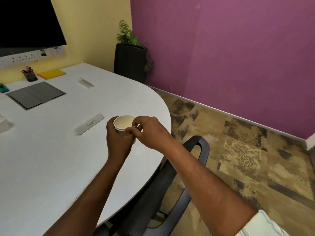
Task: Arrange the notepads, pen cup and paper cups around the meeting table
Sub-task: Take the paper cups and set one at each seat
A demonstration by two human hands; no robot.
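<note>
The person stands at the near right curve of the table [51, 159], busy with the paper cups. The left hand [117, 140] is wrapped round a short stack of cups [121, 124], held just above the tabletop near its right edge. The right hand [148, 132] has its thumb and fingertips pinched on the rim of the top one. Two rims show one over the other, so I take it there are at least two cups nested. I cannot count further, as the left hand hides the rest.

To my eye the step in hand is peeling one cup off the stack for this seat. A name card [89, 123] lies just left of the hands and a chair [196, 150] is pulled up on the near right. The next move calls for a firm hold below and a gentle lift or twist at the rim, since thin paper could crumple or two cups could come away together. The freed cup then wants setting upright near the card.

The top cup looks empty inside. At the far left the pen cup [30, 76] stands upright with a few pens in it. A yellow notepad [52, 74] lies just to its right. A second card [85, 82] marks a far seat with no cup beside it, so more places seem left to serve.
</note>
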